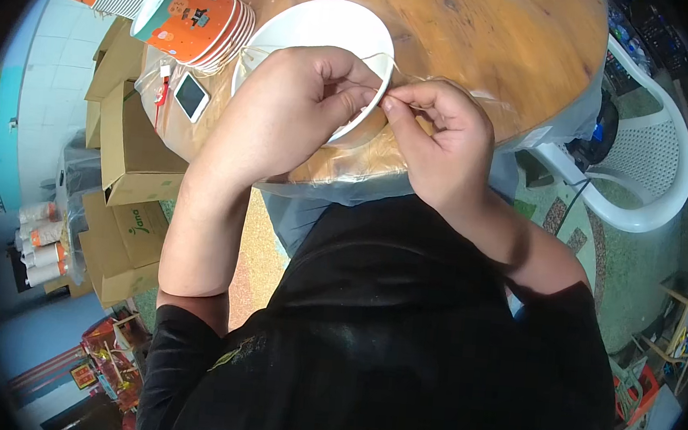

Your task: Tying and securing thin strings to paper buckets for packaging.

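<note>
Both hands are working at the near edge of the round wooden bench [488,32], over a white bowl [311,22]. The left hand [288,101] is closing its fingers on a thin pale string [252,52], and the right hand [439,138] is pinching the same string between thumb and forefinger, the two hands almost touching. The bowl is sitting close to the bench edge, inside a clear bag [347,171] that is hanging over it. Stacked cups [194,17] are lying just left of the bowl. The bench beyond the bowl is lying bare, and a white chair [655,167] is standing at right.
</note>
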The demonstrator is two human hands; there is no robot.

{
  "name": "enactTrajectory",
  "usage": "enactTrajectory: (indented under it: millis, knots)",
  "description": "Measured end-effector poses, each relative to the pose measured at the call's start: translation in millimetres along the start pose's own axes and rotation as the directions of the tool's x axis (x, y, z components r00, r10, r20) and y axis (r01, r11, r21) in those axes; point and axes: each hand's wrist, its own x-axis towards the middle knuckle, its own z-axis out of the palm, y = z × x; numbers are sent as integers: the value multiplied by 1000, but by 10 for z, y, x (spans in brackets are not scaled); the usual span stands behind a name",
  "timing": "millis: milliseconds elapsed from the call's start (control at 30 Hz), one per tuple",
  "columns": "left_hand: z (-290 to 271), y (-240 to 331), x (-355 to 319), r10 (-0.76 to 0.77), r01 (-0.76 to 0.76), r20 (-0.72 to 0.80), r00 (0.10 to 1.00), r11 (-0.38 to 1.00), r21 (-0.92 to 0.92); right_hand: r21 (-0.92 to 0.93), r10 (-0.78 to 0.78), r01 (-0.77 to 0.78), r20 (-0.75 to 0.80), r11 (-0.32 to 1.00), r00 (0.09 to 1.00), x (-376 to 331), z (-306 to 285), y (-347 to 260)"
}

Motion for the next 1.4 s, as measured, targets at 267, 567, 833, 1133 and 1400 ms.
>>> enactTrajectory:
  millis: [267, 567, 833, 1133, 1400]
  knots:
    - [18, 120, -51, 141, -125, -83, 986, 977, 174, 145, 81, -82, 12, 986, 997, 116, -108, -102]
    - [35, 270, -149, 431, -307, -139, 892, 801, 514, 279, 57, -149, 312, 949, 948, 705, -245, -396]
    - [192, 196, -126, 98, -122, -210, 973, 987, -105, -156, -158, 322, 626, 934, 763, 907, -280, -597]
    - [221, 96, -170, 108, -135, -301, 948, 988, -73, 121, 329, -391, 349, 913, 877, 690, -303, -628]
    - [169, 195, -183, 176, -188, -270, 947, 982, -18, 5, 221, -252, 461, 968, 859, 611, -310, -628]
